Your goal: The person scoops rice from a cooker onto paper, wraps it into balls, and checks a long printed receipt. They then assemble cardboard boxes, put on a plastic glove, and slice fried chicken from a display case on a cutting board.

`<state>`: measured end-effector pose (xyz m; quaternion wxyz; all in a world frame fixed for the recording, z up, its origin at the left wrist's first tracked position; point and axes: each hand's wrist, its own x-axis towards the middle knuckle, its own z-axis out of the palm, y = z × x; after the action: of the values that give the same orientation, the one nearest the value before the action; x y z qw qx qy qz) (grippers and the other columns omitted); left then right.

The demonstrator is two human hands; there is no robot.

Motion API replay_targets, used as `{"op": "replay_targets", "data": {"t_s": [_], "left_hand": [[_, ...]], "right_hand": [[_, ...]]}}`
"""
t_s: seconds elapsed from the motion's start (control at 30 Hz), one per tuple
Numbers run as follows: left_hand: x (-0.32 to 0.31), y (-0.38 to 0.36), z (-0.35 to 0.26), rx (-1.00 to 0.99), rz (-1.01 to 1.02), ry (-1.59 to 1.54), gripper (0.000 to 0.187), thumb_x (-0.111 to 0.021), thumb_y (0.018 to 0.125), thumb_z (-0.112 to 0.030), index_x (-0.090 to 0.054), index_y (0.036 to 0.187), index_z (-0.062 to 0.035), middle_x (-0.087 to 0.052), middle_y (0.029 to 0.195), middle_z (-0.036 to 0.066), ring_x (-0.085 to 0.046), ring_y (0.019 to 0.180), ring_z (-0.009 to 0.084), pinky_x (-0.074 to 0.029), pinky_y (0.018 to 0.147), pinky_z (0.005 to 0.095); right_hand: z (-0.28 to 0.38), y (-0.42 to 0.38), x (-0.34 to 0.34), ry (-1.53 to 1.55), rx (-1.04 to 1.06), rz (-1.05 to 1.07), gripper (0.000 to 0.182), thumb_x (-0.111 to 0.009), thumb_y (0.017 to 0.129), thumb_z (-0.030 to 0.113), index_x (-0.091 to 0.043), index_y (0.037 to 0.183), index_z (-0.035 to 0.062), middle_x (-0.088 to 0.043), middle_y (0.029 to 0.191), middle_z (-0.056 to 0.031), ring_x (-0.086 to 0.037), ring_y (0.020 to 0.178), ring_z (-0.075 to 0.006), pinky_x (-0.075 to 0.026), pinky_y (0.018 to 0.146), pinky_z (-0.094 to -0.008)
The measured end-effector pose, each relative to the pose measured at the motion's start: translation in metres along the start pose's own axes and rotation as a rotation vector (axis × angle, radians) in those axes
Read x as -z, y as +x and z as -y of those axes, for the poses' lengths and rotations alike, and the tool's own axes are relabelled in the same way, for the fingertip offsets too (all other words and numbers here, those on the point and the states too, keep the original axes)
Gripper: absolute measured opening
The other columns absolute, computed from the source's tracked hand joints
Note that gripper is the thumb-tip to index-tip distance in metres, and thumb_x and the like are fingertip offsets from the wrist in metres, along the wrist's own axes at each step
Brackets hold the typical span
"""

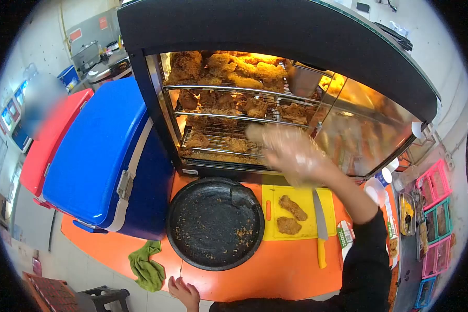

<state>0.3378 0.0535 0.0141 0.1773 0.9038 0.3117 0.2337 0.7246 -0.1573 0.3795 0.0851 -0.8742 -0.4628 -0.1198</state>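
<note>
My right hand [291, 151], in a clear plastic glove, is smeared by motion before the lower racks of the lit display warmer [234, 88]. Its fingers are too blurred to show whether they hold anything. Pieces of fried chicken [255, 106] lie on the warmer's wire racks. Below that hand, two fried pieces [291, 216] rest on a yellow cutting board [325, 203], with a yellow-handled knife [320, 223] along its right side. At the table's front edge, my left hand [184, 293] is open and holds nothing, near a green cloth [146, 266].
A black round tray [213, 229] with crumbs sits on the orange table [286, 265]. Blue [96, 156] and red [54, 135] coolers stand at left. Cups [377, 187], a small printed box [344, 236] and coloured baskets [434, 182] are at right.
</note>
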Motion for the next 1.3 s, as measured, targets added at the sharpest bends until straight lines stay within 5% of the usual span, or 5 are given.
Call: {"op": "replay_targets", "data": {"t_s": [0.37, 0.6, 1.13, 1.23, 1.3], "left_hand": [[0.029, 0.023, -0.025, -0.004, -0.029, -0.096, 0.038, -0.045, 0.084, -0.03, -0.049, 0.108, -0.0008, -0.044, 0.116, 0.027, -0.044, 0.099, 0.0439, -0.037, 0.082, 0.0517], [0.027, 0.023, -0.024, 0.023, -0.027, -0.095, 0.039, -0.044, 0.084, -0.031, -0.05, 0.108, -0.0013, -0.044, 0.116, 0.026, -0.043, 0.101, 0.0431, -0.036, 0.083, 0.0528], [0.029, 0.019, -0.02, -0.022, -0.066, -0.097, 0.037, -0.045, 0.082, -0.027, -0.049, 0.108, -0.0004, -0.046, 0.113, 0.026, -0.044, 0.099, 0.0431, -0.037, 0.082, 0.0522], [0.029, 0.019, -0.02, -0.024, -0.074, -0.114, 0.036, -0.046, 0.08, -0.024, -0.05, 0.107, -0.0001, -0.047, 0.111, 0.026, -0.045, 0.098, 0.043, -0.037, 0.081, 0.0519], [0.031, 0.021, -0.022, -0.023, -0.083, -0.122, 0.036, -0.046, 0.079, -0.023, -0.051, 0.106, 0.0002, -0.047, 0.111, 0.026, -0.045, 0.097, 0.0429, -0.037, 0.081, 0.0517]], "right_hand": [[-0.064, 0.231, 0.015, 0.112, -0.103, 0.076, 0.066, -0.056, 0.08, 0.046, -0.03, 0.137, 0.0236, -0.034, 0.138, -0.0141, -0.033, 0.126, -0.0304, -0.028, 0.104, -0.043], [-0.032, 0.24, 0.014, -0.089, -0.285, 0.041, 0.073, -0.062, 0.073, 0.044, -0.04, 0.13, 0.0043, -0.029, 0.139, -0.0199, -0.019, 0.132, -0.0324, -0.02, 0.108, -0.0429], [-0.108, 0.239, 0.007, 0.026, -0.075, 0.137, 0.055, -0.043, 0.086, 0.045, -0.043, 0.126, 0.0067, -0.035, 0.135, -0.0197, -0.038, 0.122, -0.0324, -0.032, 0.1, -0.0424], [-0.141, 0.243, -0.014, 0.23, 0.127, -0.533, 0.051, -0.038, 0.09, 0.044, -0.042, 0.128, 0.0107, -0.033, 0.137, -0.0188, -0.035, 0.124, -0.0337, -0.028, 0.103, -0.0424], [-0.055, 0.192, 0.027, -0.721, -0.311, 0.026, 0.051, -0.04, 0.09, 0.041, -0.036, 0.132, 0.0135, -0.036, 0.135, -0.0176, -0.034, 0.124, -0.0351, -0.027, 0.105, -0.0422]]}}
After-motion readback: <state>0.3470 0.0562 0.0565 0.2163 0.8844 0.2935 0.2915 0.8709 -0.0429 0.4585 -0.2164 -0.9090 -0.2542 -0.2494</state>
